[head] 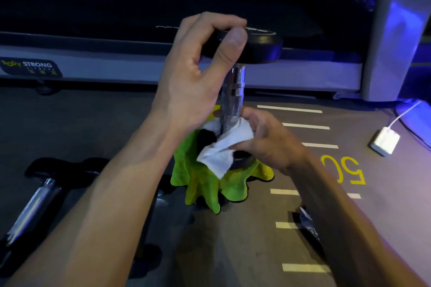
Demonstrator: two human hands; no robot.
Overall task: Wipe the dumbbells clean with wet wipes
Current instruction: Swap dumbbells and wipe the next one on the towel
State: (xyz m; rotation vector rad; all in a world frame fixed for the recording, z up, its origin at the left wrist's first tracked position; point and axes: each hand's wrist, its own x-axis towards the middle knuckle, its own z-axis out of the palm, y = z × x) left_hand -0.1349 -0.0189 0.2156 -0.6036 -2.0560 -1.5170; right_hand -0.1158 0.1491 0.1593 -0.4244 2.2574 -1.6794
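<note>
A dumbbell (pixel 234 91) with black heads and a chrome handle stands upright on a green cloth (pixel 210 186) on the floor. My left hand (pixel 198 72) grips its upper black head from above, thumb on the rim. My right hand (pixel 268 140) holds a white wet wipe (pixel 221 151) against the bottom of the chrome handle and the lower head. The wipe partly covers the lower head.
A second dumbbell (pixel 37 196) lies on the floor at the left, with another partly hidden under my left forearm. A treadmill (pixel 116 53) runs across the back. A white charger (pixel 384 142) lies at the right. A dark wipes packet (pixel 307 223) shows beside my right forearm.
</note>
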